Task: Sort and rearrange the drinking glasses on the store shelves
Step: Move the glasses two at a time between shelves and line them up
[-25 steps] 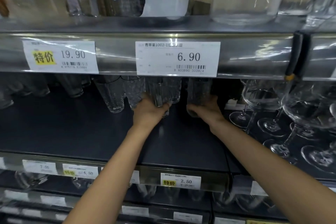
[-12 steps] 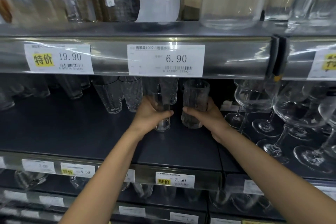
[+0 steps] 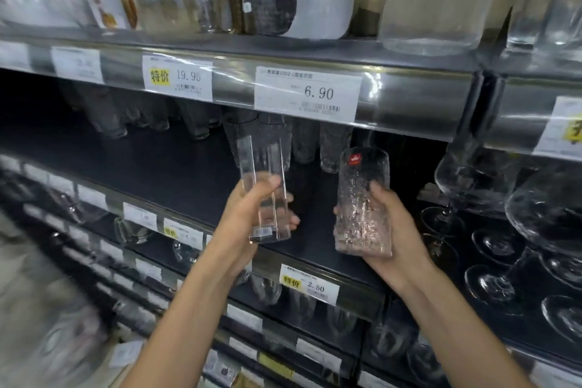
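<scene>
My left hand (image 3: 252,214) grips a tall, smooth, clear square glass (image 3: 263,167) with a barcode sticker near its base. In my right hand (image 3: 390,224) I hold a tall textured glass (image 3: 362,195) with a red sticker near its rim. Both glasses are upright and lifted in front of the dark middle shelf (image 3: 176,173), out past its front edge. More textured tumblers (image 3: 318,142) stand at the back of that shelf, under the 6.90 price tag (image 3: 307,93).
Stemmed wine glasses (image 3: 472,179) crowd the shelf section to the right. Plain tumblers (image 3: 107,116) stand at the back left. The upper shelf holds wrapped items and a large clear vase (image 3: 431,0). Lower shelves with price tags hold more glasses.
Both hands have pulled back out of the shelf, each lifting its glass toward me and upward. The view has swung to the left and tilted.
</scene>
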Action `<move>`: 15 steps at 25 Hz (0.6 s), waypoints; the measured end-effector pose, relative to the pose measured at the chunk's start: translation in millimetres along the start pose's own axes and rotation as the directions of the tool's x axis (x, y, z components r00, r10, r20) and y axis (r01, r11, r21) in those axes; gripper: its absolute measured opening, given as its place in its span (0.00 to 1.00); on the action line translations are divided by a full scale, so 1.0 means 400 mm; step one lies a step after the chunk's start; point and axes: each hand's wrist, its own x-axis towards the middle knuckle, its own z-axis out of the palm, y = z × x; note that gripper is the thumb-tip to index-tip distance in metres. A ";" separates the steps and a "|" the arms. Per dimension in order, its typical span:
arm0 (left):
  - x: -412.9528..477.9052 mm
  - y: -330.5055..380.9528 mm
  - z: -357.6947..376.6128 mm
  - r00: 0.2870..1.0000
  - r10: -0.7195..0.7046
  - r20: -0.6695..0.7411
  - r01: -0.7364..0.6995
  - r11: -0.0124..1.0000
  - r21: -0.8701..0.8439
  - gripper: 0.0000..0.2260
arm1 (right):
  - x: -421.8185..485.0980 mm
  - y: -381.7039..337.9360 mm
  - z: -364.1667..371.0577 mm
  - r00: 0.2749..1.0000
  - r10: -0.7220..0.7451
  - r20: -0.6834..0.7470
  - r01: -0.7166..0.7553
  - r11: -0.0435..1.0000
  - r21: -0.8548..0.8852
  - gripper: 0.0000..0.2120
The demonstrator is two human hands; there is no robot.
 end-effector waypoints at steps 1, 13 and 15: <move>-0.033 0.004 -0.011 1.000 0.016 -0.027 -0.016 1.000 -0.011 0.26 | -0.008 0.014 0.012 0.998 0.019 0.060 -0.021 0.999 0.032 0.25; -0.450 0.125 -0.330 0.763 0.208 -0.612 -0.194 0.977 0.090 0.22 | -0.015 0.273 0.453 0.685 0.246 0.686 -0.224 0.967 -0.123 0.28; -0.511 0.147 -0.395 0.690 0.243 -0.682 -0.216 0.968 0.126 0.26 | -0.016 0.335 0.546 0.615 0.316 0.723 -0.302 0.941 -0.155 0.22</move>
